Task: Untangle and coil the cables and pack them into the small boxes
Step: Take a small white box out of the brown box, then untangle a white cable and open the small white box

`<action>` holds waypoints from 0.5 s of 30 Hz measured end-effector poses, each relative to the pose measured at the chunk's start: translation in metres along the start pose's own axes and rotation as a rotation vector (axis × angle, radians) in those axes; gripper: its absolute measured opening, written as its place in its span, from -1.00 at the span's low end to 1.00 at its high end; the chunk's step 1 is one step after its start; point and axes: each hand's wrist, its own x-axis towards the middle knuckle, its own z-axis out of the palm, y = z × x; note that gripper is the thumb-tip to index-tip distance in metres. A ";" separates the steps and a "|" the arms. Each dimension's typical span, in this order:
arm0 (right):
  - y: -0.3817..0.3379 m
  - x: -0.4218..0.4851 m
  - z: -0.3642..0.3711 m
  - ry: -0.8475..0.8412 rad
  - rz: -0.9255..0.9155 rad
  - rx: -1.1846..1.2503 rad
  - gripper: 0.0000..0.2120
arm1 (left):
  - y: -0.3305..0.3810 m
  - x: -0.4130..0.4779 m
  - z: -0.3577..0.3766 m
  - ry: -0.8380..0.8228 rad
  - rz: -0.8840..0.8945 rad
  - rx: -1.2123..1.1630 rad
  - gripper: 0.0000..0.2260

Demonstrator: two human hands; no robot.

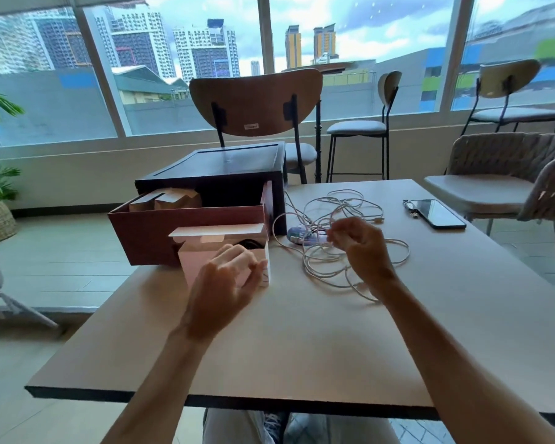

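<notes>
The left grip [228, 277] hovered at the near side of a small box [202, 264], fingers loosely curled by its right corner; whether it held the box, I could not tell. The box stood on the table [302, 347], flap up, something dark inside, just before an open drawer [186, 232] holding brown boxes [170, 200]. The right grip [362, 248] was curled, fingertips pinching a strand of the white cables [318, 251], which lay tangled on the table right of the box. A phone [438, 213] lay farther right.
</notes>
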 end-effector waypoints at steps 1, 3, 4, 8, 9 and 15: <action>0.002 0.000 -0.010 0.006 0.011 -0.021 -0.82 | 0.005 0.005 0.008 -0.067 0.014 -0.042 -0.84; 0.006 -0.002 -0.032 0.016 0.011 -0.081 -0.80 | 0.016 0.014 0.029 -0.189 0.049 -0.096 -0.91; 0.008 -0.004 -0.041 0.015 0.003 -0.119 -0.77 | 0.020 0.018 0.040 -0.245 0.073 -0.108 -0.91; 0.016 -0.016 -0.075 -0.048 -0.039 -0.307 -0.68 | 0.035 0.033 0.084 -0.430 0.195 -0.130 -0.77; 0.018 -0.020 -0.082 -0.086 -0.054 -0.324 -0.71 | 0.037 0.036 0.094 -0.473 0.216 -0.129 -0.74; 0.027 -0.031 -0.115 -0.308 0.074 -0.443 -0.78 | 0.052 0.061 0.127 -0.553 0.308 -0.138 -0.87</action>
